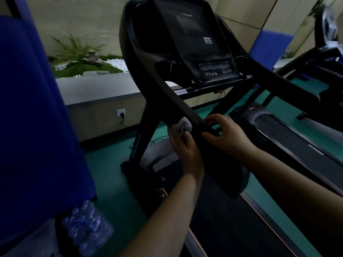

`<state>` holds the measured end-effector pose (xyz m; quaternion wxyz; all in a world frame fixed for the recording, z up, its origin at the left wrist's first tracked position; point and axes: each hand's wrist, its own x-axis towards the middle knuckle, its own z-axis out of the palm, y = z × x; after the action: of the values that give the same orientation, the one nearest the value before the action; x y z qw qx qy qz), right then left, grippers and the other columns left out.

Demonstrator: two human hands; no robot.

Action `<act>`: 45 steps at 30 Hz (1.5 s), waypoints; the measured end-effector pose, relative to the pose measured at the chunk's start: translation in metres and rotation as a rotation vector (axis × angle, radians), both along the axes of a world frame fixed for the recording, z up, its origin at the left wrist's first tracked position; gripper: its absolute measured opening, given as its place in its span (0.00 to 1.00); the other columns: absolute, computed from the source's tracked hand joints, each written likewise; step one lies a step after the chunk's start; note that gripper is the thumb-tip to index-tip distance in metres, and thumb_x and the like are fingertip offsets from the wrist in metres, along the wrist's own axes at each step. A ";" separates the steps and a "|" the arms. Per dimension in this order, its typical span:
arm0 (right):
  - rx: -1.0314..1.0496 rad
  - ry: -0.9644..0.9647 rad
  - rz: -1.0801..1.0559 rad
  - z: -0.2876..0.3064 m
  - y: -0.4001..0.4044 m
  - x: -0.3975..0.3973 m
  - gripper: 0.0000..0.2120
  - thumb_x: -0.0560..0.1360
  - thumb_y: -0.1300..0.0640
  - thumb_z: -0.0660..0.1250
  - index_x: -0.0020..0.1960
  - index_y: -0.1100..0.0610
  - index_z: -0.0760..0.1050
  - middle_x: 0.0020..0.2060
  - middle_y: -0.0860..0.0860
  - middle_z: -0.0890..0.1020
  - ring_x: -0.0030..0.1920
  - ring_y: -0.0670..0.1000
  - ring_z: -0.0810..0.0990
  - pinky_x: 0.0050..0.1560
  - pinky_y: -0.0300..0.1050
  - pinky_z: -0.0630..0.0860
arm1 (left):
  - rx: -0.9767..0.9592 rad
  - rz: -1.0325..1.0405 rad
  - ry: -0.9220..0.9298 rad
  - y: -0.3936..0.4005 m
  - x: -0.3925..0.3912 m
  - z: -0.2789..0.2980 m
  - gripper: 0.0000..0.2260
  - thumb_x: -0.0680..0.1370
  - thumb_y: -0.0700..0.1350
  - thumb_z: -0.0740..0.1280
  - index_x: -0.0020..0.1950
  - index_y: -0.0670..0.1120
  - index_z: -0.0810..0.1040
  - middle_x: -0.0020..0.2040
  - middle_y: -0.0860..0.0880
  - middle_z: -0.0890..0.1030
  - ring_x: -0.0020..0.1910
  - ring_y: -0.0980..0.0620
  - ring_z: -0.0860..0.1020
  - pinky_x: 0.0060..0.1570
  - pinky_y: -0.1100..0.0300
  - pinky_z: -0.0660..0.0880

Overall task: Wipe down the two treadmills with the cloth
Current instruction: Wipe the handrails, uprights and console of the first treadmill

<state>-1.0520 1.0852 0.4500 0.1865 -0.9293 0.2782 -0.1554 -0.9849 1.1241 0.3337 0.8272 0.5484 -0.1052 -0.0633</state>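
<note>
A black treadmill fills the middle of the view, its left handrail sloping down toward me. My left hand presses a crumpled grey-white cloth against the outer side of that handrail. Curled over the rail's top edge just to the right is my right hand. A second treadmill stands at the right, partly cut off by the frame edge. The lower end of the handrail is hidden behind my hands.
A blue padded pillar stands close on the left, with a shrink-wrapped pack of water bottles at its foot. A low grey ledge with a wall socket and plants runs behind. The floor is green.
</note>
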 end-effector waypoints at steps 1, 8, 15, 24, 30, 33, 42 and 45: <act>-0.010 0.017 0.002 0.000 0.000 0.009 0.20 0.71 0.50 0.72 0.61 0.46 0.72 0.57 0.47 0.74 0.50 0.47 0.76 0.54 0.44 0.76 | -0.016 0.006 0.039 -0.003 0.011 0.000 0.27 0.77 0.49 0.55 0.71 0.34 0.64 0.72 0.35 0.64 0.72 0.39 0.63 0.71 0.46 0.60; -0.009 0.023 -0.012 -0.005 -0.001 0.051 0.22 0.71 0.50 0.71 0.63 0.45 0.71 0.58 0.48 0.73 0.55 0.51 0.75 0.58 0.48 0.75 | 0.116 0.039 0.249 -0.005 0.132 0.012 0.23 0.83 0.44 0.52 0.78 0.42 0.52 0.76 0.39 0.59 0.74 0.44 0.60 0.67 0.62 0.57; -0.025 0.044 -0.031 -0.008 -0.003 0.060 0.22 0.71 0.51 0.72 0.64 0.45 0.71 0.56 0.44 0.73 0.52 0.46 0.74 0.51 0.38 0.69 | 0.101 -0.064 0.140 0.009 0.065 0.005 0.25 0.81 0.53 0.55 0.73 0.40 0.61 0.71 0.40 0.67 0.71 0.44 0.67 0.70 0.51 0.64; -0.015 0.036 -0.033 -0.011 -0.007 0.058 0.21 0.70 0.47 0.71 0.61 0.39 0.69 0.53 0.41 0.73 0.50 0.44 0.76 0.51 0.39 0.72 | 0.068 0.144 -0.043 -0.024 0.264 0.028 0.20 0.75 0.46 0.54 0.60 0.37 0.74 0.58 0.39 0.76 0.57 0.45 0.75 0.62 0.43 0.69; 0.017 0.015 -0.020 -0.013 -0.010 0.058 0.22 0.66 0.41 0.67 0.59 0.35 0.69 0.53 0.39 0.72 0.50 0.42 0.76 0.52 0.44 0.77 | 0.040 -0.046 -0.123 -0.001 0.133 0.006 0.24 0.79 0.42 0.56 0.74 0.34 0.59 0.74 0.35 0.59 0.73 0.44 0.62 0.72 0.62 0.59; 0.034 -0.004 -0.013 -0.013 -0.010 0.059 0.22 0.65 0.41 0.67 0.58 0.34 0.68 0.54 0.38 0.72 0.51 0.44 0.77 0.51 0.46 0.78 | 0.082 -0.035 -0.203 -0.005 0.145 0.014 0.25 0.80 0.45 0.54 0.76 0.42 0.56 0.77 0.39 0.52 0.76 0.47 0.53 0.75 0.58 0.53; 0.027 -0.013 0.002 -0.018 -0.013 0.058 0.22 0.66 0.41 0.67 0.59 0.34 0.68 0.52 0.38 0.71 0.50 0.43 0.77 0.50 0.40 0.75 | 0.303 0.125 -0.152 -0.034 0.321 0.072 0.30 0.77 0.57 0.51 0.74 0.40 0.64 0.75 0.40 0.60 0.74 0.45 0.61 0.71 0.57 0.55; 0.019 -0.006 0.000 -0.018 -0.013 0.057 0.21 0.67 0.40 0.66 0.59 0.34 0.68 0.52 0.38 0.71 0.50 0.42 0.76 0.49 0.38 0.75 | 0.207 0.107 -0.061 -0.032 0.280 0.048 0.27 0.79 0.53 0.52 0.72 0.37 0.64 0.73 0.37 0.64 0.71 0.40 0.65 0.71 0.49 0.61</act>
<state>-0.9948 1.0726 0.4322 0.1961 -0.9271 0.2791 -0.1555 -0.7050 1.0925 0.3813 0.7647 0.6374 -0.0941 -0.0129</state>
